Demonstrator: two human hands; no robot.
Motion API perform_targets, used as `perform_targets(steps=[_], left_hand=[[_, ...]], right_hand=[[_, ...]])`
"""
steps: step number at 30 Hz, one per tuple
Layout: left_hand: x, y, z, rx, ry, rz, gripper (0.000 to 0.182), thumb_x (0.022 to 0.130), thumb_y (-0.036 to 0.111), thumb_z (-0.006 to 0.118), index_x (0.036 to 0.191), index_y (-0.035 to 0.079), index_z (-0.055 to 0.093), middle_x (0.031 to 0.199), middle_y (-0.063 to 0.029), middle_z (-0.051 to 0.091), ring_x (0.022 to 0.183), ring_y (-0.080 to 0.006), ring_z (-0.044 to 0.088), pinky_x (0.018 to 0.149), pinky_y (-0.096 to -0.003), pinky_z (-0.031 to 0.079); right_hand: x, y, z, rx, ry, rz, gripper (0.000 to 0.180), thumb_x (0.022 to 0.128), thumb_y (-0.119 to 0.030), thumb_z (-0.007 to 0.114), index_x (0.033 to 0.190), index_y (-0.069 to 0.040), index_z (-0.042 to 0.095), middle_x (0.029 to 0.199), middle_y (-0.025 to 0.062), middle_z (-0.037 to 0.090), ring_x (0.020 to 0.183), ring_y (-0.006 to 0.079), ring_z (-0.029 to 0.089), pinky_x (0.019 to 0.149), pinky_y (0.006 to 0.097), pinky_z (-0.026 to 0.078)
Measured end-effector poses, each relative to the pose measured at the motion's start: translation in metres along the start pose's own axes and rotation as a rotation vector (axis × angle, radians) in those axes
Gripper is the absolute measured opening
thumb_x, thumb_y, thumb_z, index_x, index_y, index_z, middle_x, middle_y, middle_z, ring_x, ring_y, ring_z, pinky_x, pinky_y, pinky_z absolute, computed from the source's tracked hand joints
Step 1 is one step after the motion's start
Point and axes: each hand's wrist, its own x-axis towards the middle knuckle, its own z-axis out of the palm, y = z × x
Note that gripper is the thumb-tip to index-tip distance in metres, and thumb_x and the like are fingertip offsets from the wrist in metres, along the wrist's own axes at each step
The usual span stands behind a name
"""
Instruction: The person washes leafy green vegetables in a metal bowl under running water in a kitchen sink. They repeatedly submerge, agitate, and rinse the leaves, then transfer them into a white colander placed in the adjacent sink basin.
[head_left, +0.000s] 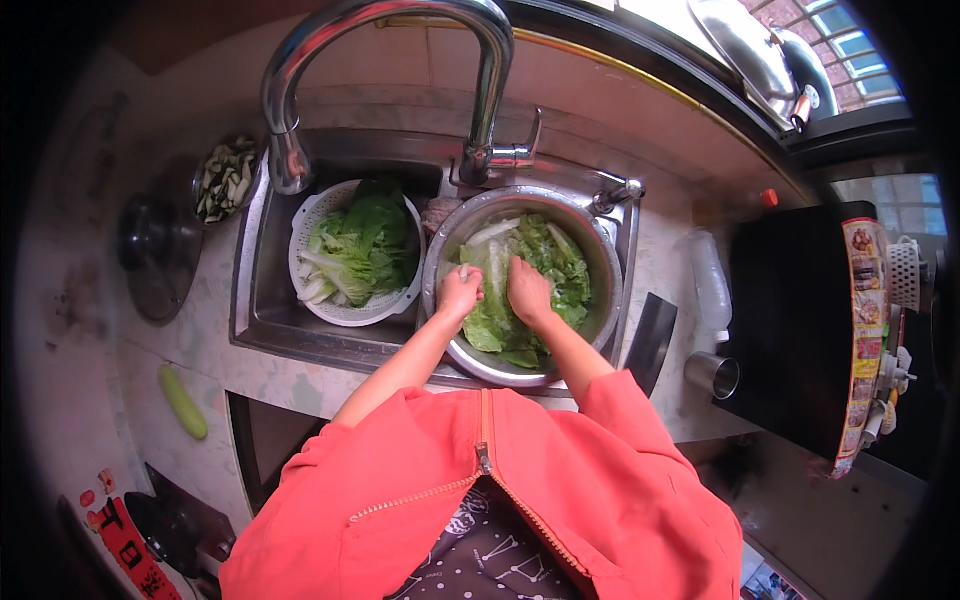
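Observation:
A wide stainless steel basin (609, 300) stands over the right sink bowl, with green cabbage or lettuce leaves (495, 300) in water inside it. At the basin's left side my left hand (461, 289) has its fingers curled in; whether it grips part of a leaf is unclear. My right hand (529, 291) dips among the leaves near the middle, its fingertips hidden by leaves or water. Left of the basin, a white plastic colander (296, 247) in the left sink bowl holds pale stems and dark green leaves (360, 247).
A chrome faucet (487, 90) arches over the sink. A bowl of cut vegetables (225, 180) and a glass lid (157, 262) lie left, a green gourd (182, 402) nearer. On the right are a dark flat blade-like object (651, 337), a plastic bottle (710, 281) and a metal cup (712, 375).

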Motion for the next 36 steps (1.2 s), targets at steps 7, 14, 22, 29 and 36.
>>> perform_targets(steps=[7,14,22,29,36], left_hand=[[-0.003,0.029,0.02,-0.137,-0.122,0.111,0.031,0.081,0.021,0.064,0.103,0.003,0.056,0.081,-0.0053,0.061,0.051,-0.009,0.054,0.046,-0.0221,0.041],[0.009,0.03,0.025,-0.029,-0.103,0.204,0.023,0.084,0.026,0.059,0.085,0.003,0.063,0.062,-0.0044,0.062,0.043,-0.0099,0.054,0.045,-0.0239,0.043],[0.02,-0.013,0.009,0.551,0.195,0.375,0.015,0.08,0.018,0.061,0.083,0.003,0.058,0.058,-0.0061,0.059,0.045,-0.0145,0.059,0.047,-0.0298,0.045],[-0.017,0.037,-0.018,0.385,0.312,0.57,0.014,0.085,0.02,0.055,0.089,0.006,0.053,0.073,-0.0148,0.062,0.072,-0.0228,0.064,0.059,-0.0373,0.047],[-0.043,0.125,-0.101,-0.076,0.159,0.589,0.014,0.09,0.017,0.051,0.093,0.004,0.053,0.085,-0.0033,0.058,0.071,-0.0118,0.058,0.058,-0.0241,0.05]], right_hand=[[-0.035,-0.012,-0.063,0.725,0.1,0.262,0.025,0.085,-0.013,0.054,0.106,0.0,0.055,0.064,0.0042,0.053,0.058,0.013,0.05,0.054,0.0285,0.04],[-0.041,-0.009,-0.06,1.128,-0.055,0.306,0.031,0.083,-0.018,0.06,0.109,-0.003,0.053,0.067,0.001,0.053,0.057,0.0093,0.047,0.053,0.0261,0.039],[-0.036,-0.008,-0.004,0.29,0.047,0.0,0.054,0.082,-0.026,0.057,0.131,-0.014,0.035,0.077,0.0159,0.059,0.071,0.034,0.058,0.064,0.0435,0.044],[-0.012,-0.002,-0.026,0.632,0.195,0.288,0.031,0.083,-0.023,0.057,0.11,-0.008,0.057,0.077,0.0147,0.062,0.073,0.0256,0.061,0.067,0.0343,0.046],[-0.007,-0.026,-0.032,0.449,-0.003,0.118,0.019,0.08,-0.022,0.057,0.091,-0.008,0.064,0.081,0.0149,0.058,0.076,0.0323,0.057,0.068,0.0408,0.045]])
